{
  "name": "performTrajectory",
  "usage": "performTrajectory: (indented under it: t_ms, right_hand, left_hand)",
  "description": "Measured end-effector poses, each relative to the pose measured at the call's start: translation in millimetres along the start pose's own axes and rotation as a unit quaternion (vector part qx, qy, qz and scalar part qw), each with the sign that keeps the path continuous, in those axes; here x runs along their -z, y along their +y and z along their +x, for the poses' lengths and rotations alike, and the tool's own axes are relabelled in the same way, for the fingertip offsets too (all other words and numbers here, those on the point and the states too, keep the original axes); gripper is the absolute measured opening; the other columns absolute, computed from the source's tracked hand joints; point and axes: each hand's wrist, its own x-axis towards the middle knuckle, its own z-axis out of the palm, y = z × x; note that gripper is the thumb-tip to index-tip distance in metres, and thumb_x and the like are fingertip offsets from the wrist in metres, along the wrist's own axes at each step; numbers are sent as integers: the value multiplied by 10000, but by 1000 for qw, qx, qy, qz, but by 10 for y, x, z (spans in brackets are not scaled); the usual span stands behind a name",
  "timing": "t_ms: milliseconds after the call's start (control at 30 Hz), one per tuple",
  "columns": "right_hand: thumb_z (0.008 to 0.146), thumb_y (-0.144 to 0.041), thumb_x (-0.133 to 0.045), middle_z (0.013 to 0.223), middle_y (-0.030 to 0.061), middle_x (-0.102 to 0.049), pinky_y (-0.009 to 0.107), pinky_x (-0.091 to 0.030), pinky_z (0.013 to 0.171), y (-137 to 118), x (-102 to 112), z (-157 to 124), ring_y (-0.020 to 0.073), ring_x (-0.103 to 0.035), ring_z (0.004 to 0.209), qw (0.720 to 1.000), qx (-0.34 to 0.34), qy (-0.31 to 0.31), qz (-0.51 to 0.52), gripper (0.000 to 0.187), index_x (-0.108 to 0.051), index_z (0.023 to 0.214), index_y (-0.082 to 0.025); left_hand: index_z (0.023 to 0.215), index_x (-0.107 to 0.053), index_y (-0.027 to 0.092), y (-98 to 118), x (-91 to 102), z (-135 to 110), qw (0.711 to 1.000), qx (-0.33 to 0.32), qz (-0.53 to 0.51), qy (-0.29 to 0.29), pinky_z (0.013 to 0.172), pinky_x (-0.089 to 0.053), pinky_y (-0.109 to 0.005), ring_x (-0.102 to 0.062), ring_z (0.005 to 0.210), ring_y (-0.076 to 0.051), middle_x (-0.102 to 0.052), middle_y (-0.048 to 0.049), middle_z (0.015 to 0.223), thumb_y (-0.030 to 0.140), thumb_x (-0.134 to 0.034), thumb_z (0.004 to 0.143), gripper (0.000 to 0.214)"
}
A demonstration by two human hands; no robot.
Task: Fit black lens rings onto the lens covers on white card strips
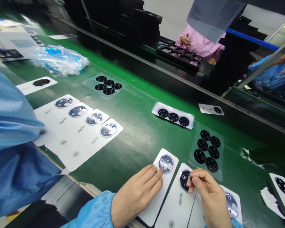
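My left hand [139,193] lies with its fingers stretched out over a white phone back panel [150,207], fingertips at the edge of its silvery octagonal camera patch [166,163]. Beside it is a second white panel [174,209] with a dark octagonal camera patch [184,180]. At that patch's right edge my right hand [207,193] pinches a small dark piece [191,179] between thumb and forefinger. What exactly the piece is cannot be made out. Partly under my right wrist is another white panel with a silvery patch [232,204].
Clear sheets of black octagonal stickers [213,152] [108,85] and a strip of three [173,117] lie on the green bench [133,126]. Several white panels [73,139] overlap at left, near a co-worker's blue sleeve [11,126]. A plastic-wrapped bundle [59,60] sits behind.
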Motion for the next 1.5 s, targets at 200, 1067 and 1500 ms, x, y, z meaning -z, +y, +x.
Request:
performTrajectory:
  t_ms: [200,1067,1500]
  right_hand:
    - [719,-412,-702,792,21,-586,272,-504,578,-120,-142,-30,133,-569,599,1000,-26,14,-7,246,-642,819,-196]
    - [844,-79,-536,862,28,-385,362,-390,723,-63,-554,223,200,-385,830,854,311,-5,-418,187,-634,797,-231]
    - [870,-79,-470,836,29,-423,332,-362,677,-125,-576,213,181,-400,790,813,339,-16,-472,234,-630,811,-238]
  left_hand:
    - [872,-617,72,34,-26,-29,1000,-3,19,-16,966,-411,-343,-590,910,-170,-664,-111,1008,24,-254,924,370]
    - [846,-601,105,62,-28,-36,999,21,38,4,1014,-314,-364,-532,926,-139,-654,-74,1010,22,-279,929,343]
    - [816,-588,110,58,-17,-15,999,24,28,8,1033,-292,-368,-536,926,-132,-656,-74,982,23,-261,935,358]
